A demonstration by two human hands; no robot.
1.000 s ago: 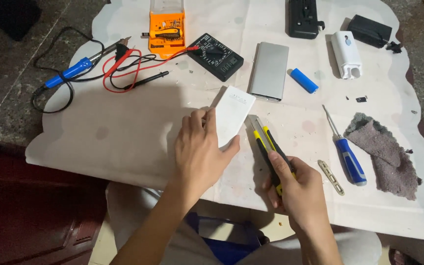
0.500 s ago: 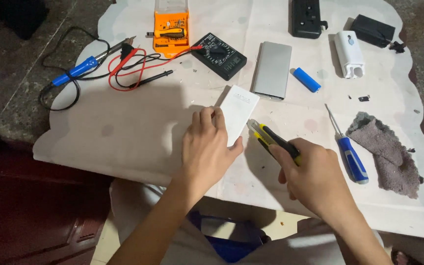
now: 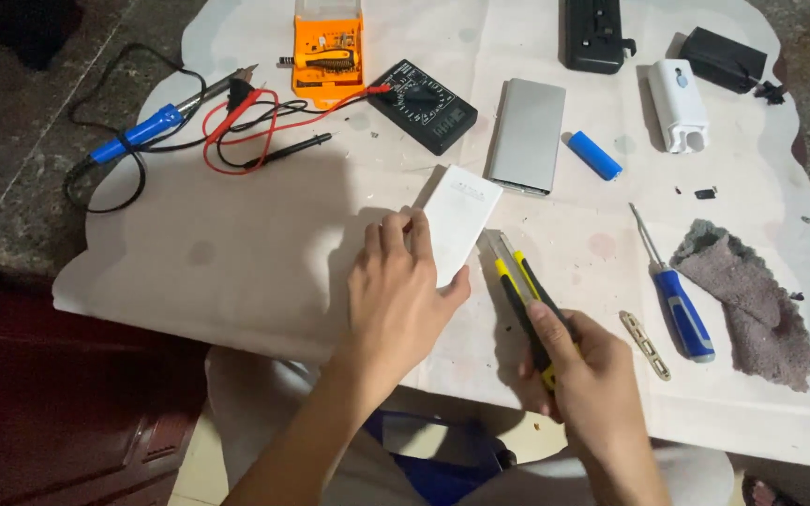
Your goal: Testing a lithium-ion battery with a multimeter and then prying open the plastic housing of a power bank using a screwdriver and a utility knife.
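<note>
Hands meet over a white sheet spread on the table (image 3: 236, 272): the left hand (image 3: 396, 300) lies flat with its fingers pressing down a small white rectangular casing (image 3: 459, 223), while the right hand (image 3: 592, 384) has its grip wrapped shut around the handle of a yellow-and-black utility knife (image 3: 522, 290). Compared with a second ago, the right hand has slid further back along the knife's handle and the blade end now points toward 11 o'clock, just beside the casing's lower right edge, so the tool looks lined up with that edge, though whether the tip touches it cannot be told. The casing has a faint grey marking near its top, too small to read. At 12 o'clock from it stands an orange plastic bit case (image 3: 327, 47), with a black multimeter (image 3: 422, 105) and its red and black leads beside it. A flat silver metal sleeve (image 3: 527, 136) lies at 1 o'clock, next to a blue cylindrical cell (image 3: 595, 155). At 3 o'clock a blue-handled screwdriver (image 3: 675, 300) rests by a grey rag (image 3: 747, 295), and a blue soldering iron (image 3: 138, 136) sits toward 10 o'clock.
</note>
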